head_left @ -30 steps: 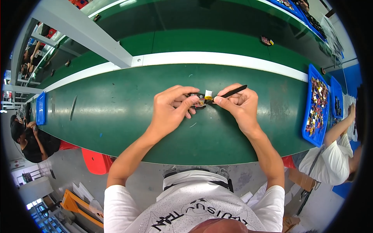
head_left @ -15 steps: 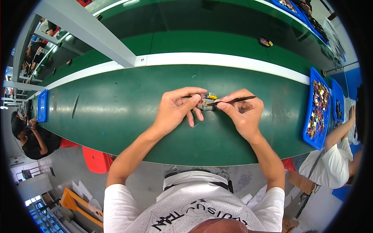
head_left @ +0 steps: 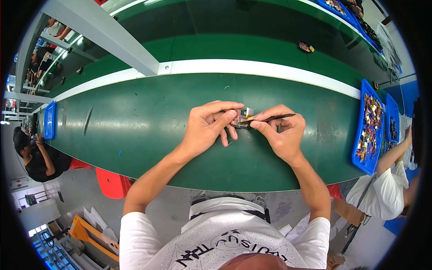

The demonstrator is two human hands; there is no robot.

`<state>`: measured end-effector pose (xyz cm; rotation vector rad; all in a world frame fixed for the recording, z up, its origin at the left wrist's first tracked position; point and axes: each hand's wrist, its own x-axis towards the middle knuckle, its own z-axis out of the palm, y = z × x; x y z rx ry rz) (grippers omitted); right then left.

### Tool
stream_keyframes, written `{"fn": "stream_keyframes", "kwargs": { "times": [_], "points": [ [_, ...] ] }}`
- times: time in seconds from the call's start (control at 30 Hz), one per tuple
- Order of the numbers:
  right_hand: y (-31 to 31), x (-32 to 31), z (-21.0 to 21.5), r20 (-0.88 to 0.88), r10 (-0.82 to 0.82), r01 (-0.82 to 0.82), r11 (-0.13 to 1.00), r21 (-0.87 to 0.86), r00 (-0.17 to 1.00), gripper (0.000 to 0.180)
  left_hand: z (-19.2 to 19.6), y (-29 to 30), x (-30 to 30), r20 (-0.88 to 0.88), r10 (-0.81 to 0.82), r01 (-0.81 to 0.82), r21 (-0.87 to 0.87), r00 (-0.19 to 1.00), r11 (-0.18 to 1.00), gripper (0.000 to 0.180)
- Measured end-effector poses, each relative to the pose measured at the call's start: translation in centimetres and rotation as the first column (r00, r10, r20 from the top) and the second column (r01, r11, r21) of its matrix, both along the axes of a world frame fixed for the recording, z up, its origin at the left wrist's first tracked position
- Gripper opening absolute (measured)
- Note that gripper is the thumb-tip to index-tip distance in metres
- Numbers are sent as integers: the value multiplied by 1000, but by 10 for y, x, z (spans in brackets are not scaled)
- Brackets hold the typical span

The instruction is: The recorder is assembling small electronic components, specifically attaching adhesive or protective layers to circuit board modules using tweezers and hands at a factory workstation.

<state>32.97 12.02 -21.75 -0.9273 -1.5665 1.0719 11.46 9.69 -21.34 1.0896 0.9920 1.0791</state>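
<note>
My left hand [head_left: 208, 127] pinches a small part [head_left: 240, 115] with red, yellow and pale bits, held just above the green table [head_left: 135, 130]. My right hand [head_left: 280, 132] grips thin black tweezers [head_left: 270, 119], whose tip touches the small part. Both hands meet at the middle of the table. Most of the part is hidden behind my fingers.
A blue tray [head_left: 368, 130] of several small mixed parts sits at the right, with another person [head_left: 387, 189] in a white shirt beside it. A small blue tray [head_left: 49, 119] lies far left near a person in black [head_left: 33, 155]. A white strip [head_left: 270, 72] crosses the table behind my hands.
My hands have shifted slightly and the part has turned in my left fingers. The tweezers have tilted lower, with their tip staying at the part.
</note>
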Motion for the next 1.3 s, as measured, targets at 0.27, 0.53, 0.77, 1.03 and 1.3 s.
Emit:
{"fn": "stream_keyframes", "kwargs": {
  "times": [0.27,0.53,0.77,1.03,1.3],
  "points": [
    [2,4,-1,31,15,-16,999,33,999,11,3,-1,1,50,-9,10,-27,999,1000,26],
    [3,3,-4,-73,83,-91,990,-111,994,12,4,-3,0,7,0,1,-58,1000,998,24],
    [3,0,-2,-38,2,-2,1000,-4,999,15,5,0,-3,12,41,-41,-27,999,999,26],
    [-1,-1,-1,17,-3,2,999,51,1000,17,4,-1,-1,15,49,-49,-12,999,999,26],
    [-3,-4,2,105,-39,26,992,121,994,12,4,-2,-1,49,35,-32,-48,998,998,24]
  ]
}}
